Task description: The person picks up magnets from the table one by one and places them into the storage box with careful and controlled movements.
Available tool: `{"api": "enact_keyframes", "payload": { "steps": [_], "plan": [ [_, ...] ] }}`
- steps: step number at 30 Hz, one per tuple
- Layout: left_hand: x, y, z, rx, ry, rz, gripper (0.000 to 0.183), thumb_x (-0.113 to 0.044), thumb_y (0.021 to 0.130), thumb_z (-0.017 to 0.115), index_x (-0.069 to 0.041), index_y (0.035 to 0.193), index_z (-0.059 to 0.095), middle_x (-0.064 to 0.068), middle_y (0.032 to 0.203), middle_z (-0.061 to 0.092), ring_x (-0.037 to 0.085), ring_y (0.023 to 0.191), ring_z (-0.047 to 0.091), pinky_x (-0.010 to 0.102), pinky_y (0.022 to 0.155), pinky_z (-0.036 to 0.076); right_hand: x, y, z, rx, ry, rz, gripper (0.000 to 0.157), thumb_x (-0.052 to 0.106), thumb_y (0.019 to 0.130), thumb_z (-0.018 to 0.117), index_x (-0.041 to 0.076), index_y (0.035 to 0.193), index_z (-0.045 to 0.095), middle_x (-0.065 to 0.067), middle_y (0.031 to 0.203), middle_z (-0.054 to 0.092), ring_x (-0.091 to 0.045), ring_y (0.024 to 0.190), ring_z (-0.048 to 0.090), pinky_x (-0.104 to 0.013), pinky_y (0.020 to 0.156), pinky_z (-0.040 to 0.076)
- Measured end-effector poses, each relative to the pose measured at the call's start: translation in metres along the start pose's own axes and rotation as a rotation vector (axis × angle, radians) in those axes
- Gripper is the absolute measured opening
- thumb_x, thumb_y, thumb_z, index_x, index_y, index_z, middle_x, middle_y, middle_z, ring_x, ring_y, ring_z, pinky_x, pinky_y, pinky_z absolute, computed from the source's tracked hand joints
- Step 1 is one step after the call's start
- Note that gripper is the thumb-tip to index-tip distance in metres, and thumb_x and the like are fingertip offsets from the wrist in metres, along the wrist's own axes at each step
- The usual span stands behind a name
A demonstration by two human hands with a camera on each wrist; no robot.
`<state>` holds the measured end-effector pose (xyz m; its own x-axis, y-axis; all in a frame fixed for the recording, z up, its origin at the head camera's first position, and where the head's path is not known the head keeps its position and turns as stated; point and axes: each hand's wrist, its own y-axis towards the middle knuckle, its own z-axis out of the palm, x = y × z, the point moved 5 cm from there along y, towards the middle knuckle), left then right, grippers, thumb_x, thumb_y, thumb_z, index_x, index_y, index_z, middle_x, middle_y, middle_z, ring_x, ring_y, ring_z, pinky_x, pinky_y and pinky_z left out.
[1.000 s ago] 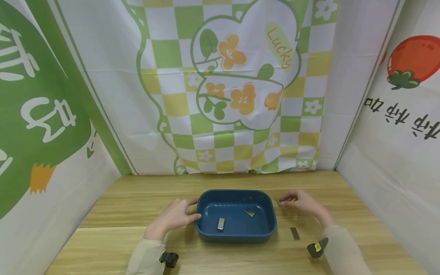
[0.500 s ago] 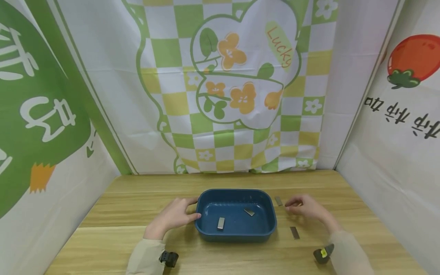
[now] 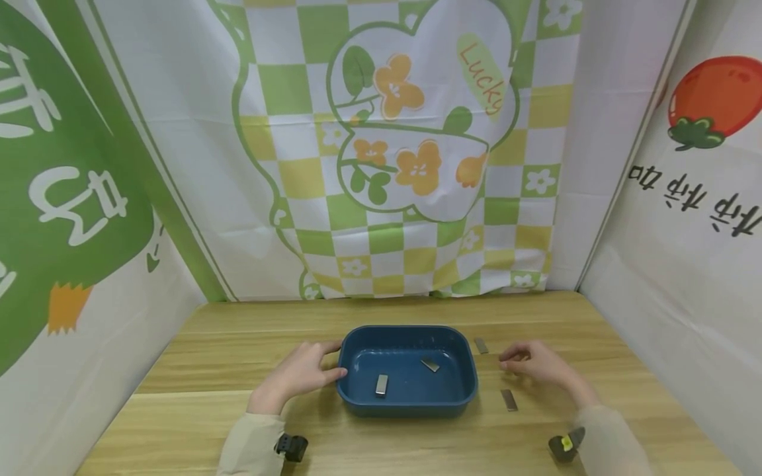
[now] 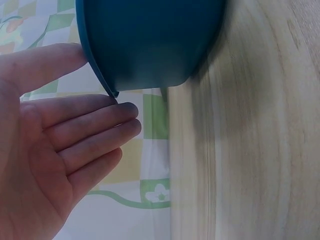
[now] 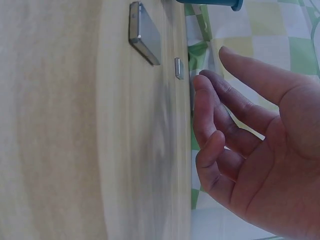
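Observation:
A blue rectangular plastic bin [image 3: 411, 410] stands on the wooden table, with two small silver metal blocks, one at the left [image 3: 381, 385] and one tilted at the right [image 3: 430, 365], inside. My left hand [image 3: 303, 370] touches the bin's left rim with thumb and index finger, its fingers fairly straight in the left wrist view. To the right of the bin, my right hand [image 3: 536, 363] hovers over the table with loosely bent fingers and nothing between them. Two more flat metal blocks lie near it, a far one [image 3: 481, 346] beside the bin and a nearer one [image 3: 508, 400].
The wooden table [image 3: 238, 337] ends at a checkered cloth [image 3: 405, 251] hanging behind. Printed white cloths hang on the left and right sides. Black devices are strapped to both wrists, over beige sleeves.
My right hand has let go of the far metal block and drawn back to the right. That block stays on the table. My left hand keeps its place at the bin.

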<state>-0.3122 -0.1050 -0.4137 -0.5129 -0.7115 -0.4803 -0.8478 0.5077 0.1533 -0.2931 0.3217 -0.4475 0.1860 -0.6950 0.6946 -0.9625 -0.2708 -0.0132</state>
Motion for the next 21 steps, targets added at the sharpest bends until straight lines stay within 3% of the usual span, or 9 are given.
{"api": "enact_keyframes", "payload": {
  "steps": [8,21],
  "plan": [
    [0.0,0.0,-0.001,-0.002,0.001,0.001,0.054,-0.027,0.084,0.071,0.002,0.128,0.057,0.018,0.129,0.059,0.035,0.119,0.056,0.05,0.099,0.046,-0.001,-0.005,0.0,0.01,0.015,-0.013,0.033,0.025,0.087,0.067,-0.002,0.108,0.065,-0.008,0.094,0.068,-0.015,0.078,0.062,-0.026,0.066,0.053],
    [0.001,0.0,0.0,0.001,0.007,0.011,0.053,-0.027,0.085,0.071,0.001,0.128,0.057,0.017,0.129,0.06,0.034,0.119,0.056,0.05,0.099,0.046,-0.008,-0.014,0.004,0.035,0.046,0.066,0.037,0.025,0.085,0.069,-0.003,0.11,0.063,-0.008,0.093,0.068,-0.019,0.078,0.064,-0.032,0.068,0.054]
  ]
}}
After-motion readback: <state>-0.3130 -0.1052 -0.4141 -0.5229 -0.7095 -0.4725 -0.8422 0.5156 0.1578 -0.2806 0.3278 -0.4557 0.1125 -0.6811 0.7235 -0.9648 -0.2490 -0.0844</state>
